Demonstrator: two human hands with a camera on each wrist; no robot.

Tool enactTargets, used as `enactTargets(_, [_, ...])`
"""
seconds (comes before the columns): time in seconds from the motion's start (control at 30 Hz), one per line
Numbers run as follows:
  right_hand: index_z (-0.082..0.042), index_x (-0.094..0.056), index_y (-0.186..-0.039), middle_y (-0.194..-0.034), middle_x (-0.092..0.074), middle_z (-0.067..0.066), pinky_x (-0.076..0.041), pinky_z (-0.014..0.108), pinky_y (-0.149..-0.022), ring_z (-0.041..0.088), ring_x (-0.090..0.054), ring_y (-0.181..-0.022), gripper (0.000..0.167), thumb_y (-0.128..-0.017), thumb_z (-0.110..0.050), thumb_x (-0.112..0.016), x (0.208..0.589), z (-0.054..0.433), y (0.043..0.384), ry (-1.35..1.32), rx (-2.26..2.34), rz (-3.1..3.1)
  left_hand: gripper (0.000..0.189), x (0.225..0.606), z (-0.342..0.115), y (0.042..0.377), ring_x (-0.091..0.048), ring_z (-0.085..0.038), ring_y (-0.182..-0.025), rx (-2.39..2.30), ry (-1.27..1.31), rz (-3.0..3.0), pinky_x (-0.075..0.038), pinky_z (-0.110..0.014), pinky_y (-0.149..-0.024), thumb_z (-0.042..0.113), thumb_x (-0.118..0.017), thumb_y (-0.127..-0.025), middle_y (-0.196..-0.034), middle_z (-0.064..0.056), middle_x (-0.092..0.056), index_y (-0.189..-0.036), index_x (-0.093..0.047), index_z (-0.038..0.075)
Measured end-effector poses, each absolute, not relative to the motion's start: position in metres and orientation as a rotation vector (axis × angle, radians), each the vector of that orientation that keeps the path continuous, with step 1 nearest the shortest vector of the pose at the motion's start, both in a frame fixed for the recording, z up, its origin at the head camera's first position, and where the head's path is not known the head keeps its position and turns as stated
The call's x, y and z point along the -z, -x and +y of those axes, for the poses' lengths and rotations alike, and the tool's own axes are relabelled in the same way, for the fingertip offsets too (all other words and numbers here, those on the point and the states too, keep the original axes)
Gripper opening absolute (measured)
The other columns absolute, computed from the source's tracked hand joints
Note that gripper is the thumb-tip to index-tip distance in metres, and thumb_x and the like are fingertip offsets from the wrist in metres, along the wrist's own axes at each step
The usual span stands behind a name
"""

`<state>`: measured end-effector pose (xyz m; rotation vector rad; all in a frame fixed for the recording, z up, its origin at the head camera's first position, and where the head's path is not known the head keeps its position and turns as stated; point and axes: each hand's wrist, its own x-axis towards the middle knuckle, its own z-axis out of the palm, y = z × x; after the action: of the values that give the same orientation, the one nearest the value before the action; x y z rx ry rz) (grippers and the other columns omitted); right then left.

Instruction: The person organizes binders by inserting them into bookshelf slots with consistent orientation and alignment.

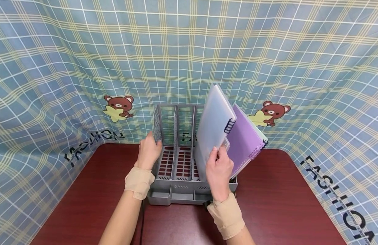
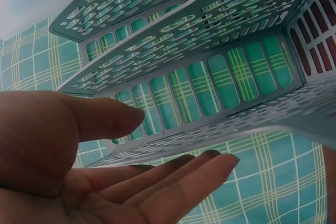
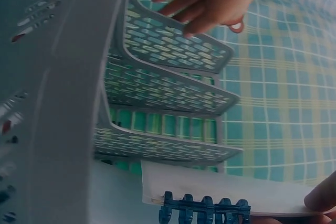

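Note:
My right hand (image 1: 219, 170) pinches a loose-leaf notebook (image 1: 214, 126) with a translucent whitish cover, thumb on one face. The notebook stands tilted in the right part of a grey desktop file organizer (image 1: 184, 185); its dark blue ring binding (image 3: 205, 211) shows in the right wrist view. My left hand (image 1: 148, 151) is at the organizer's left side wall. In the left wrist view its fingers (image 2: 184, 190) are extended, with the thumb apart from them, and nothing is held. A purple notebook (image 1: 242, 136) leans outward to the right, a pale green one (image 1: 260, 133) behind it.
Grey perforated dividers (image 1: 176, 143) separate the organizer's upright slots; shallow trays (image 1: 182, 196) run along its front. A dark cable (image 1: 142, 221) lies on the dark red table (image 1: 274, 197) at the front. Plaid cloth (image 1: 183, 51) hangs behind and on both sides.

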<state>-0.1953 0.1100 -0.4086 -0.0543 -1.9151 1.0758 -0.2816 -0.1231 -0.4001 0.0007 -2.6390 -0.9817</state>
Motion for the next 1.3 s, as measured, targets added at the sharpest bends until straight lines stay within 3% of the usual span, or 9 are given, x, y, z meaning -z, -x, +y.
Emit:
enactTargets(0.1, [-0.005, -0.063, -0.091, -0.078, -0.072, 0.018, -0.053, 0.054, -0.059, 0.041, -0.07, -0.068, 0.013, -0.101, -0.012, -0.06, 0.414, 0.107, 0.198, 0.059, -1.072, -1.925, 0.057, 0.399, -0.123, 0.286, -0.068, -0.048, -0.079, 0.998, 0.016, -2.638, -0.055, -0.053, -0.069, 0.015, -0.056, -0.103, -0.115, -0.038, -0.065, -0.151, -0.04, -0.011])
enactTargets(0.23, [-0.006, -0.067, -0.102, -0.084, -0.074, 0.019, -0.054, 0.055, -0.062, 0.041, -0.073, -0.073, 0.011, -0.102, -0.012, -0.058, 0.423, 0.1, 0.203, 0.033, -1.082, -1.949, 0.058, 0.399, -0.125, 0.292, -0.065, -0.042, -0.067, 1.018, -0.008, -2.657, -0.052, -0.049, -0.06, 0.014, -0.053, -0.104, -0.112, -0.039, -0.065, -0.154, -0.035, -0.011])
enactTargets(0.4, [-0.006, -0.067, -0.109, -0.078, -0.072, 0.016, -0.053, 0.052, -0.058, 0.035, -0.07, -0.067, 0.013, -0.103, -0.011, -0.057, 0.437, 0.092, 0.207, -0.004, -1.107, -1.969, 0.051, 0.403, -0.127, 0.295, -0.069, -0.051, -0.088, 1.004, -0.038, -2.643, -0.056, -0.055, -0.072, 0.01, -0.051, -0.103, -0.118, -0.041, -0.063, -0.149, -0.042, -0.01])
enactTargets(0.53, [-0.004, -0.066, -0.104, -0.068, -0.064, 0.011, -0.05, 0.048, -0.054, 0.03, -0.061, -0.057, 0.01, -0.103, -0.009, -0.057, 0.447, 0.088, 0.21, -0.012, -1.101, -1.978, 0.045, 0.406, -0.128, 0.296, -0.067, -0.05, -0.079, 0.978, -0.033, -2.641, -0.054, -0.053, -0.065, 0.004, -0.047, -0.102, -0.107, -0.039, -0.065, -0.144, -0.047, -0.011])
enactTargets(0.73, [-0.004, -0.065, -0.101, -0.065, -0.061, 0.013, -0.049, 0.049, -0.052, 0.032, -0.058, -0.055, 0.008, -0.101, -0.007, -0.058, 0.453, 0.087, 0.21, 0.011, -1.074, -1.963, 0.032, 0.408, -0.127, 0.298, -0.056, -0.033, -0.056, 0.945, -0.044, -2.656, -0.044, -0.041, -0.055, 0.002, -0.044, -0.102, -0.08, -0.027, -0.063, -0.127, -0.061, -0.01])
enactTargets(0.8, [-0.005, -0.066, -0.103, -0.067, -0.064, 0.015, -0.05, 0.051, -0.052, 0.034, -0.061, -0.056, 0.009, -0.101, -0.007, -0.058, 0.453, 0.088, 0.209, 0.025, -1.074, -1.954, 0.028, 0.408, -0.126, 0.298, -0.054, -0.031, -0.056, 0.947, -0.049, -2.657, -0.042, -0.04, -0.055, 0.002, -0.043, -0.102, -0.073, -0.023, -0.06, -0.117, -0.064, -0.009])
enactTargets(1.03, [-0.006, -0.069, -0.112, -0.082, -0.073, 0.021, -0.053, 0.054, -0.056, 0.039, -0.07, -0.064, 0.016, -0.101, -0.008, -0.057, 0.458, 0.088, 0.209, 0.056, -1.096, -1.987, 0.024, 0.405, -0.125, 0.298, -0.054, -0.031, -0.058, 0.959, -0.073, -2.661, -0.042, -0.04, -0.055, 0.003, -0.042, -0.102, -0.07, -0.02, -0.057, -0.106, -0.064, -0.005])
enactTargets(1.3, [-0.004, -0.07, -0.11, -0.076, -0.07, 0.022, -0.051, 0.058, -0.056, 0.044, -0.068, -0.062, 0.015, -0.099, -0.006, -0.059, 0.47, 0.086, 0.214, 0.06, -1.046, -2.02, 0.029, 0.407, -0.126, 0.299, -0.041, -0.022, -0.047, 0.98, -0.052, -2.669, -0.035, -0.035, -0.048, 0.001, -0.042, -0.1, -0.057, -0.009, -0.046, -0.115, -0.064, -0.008])
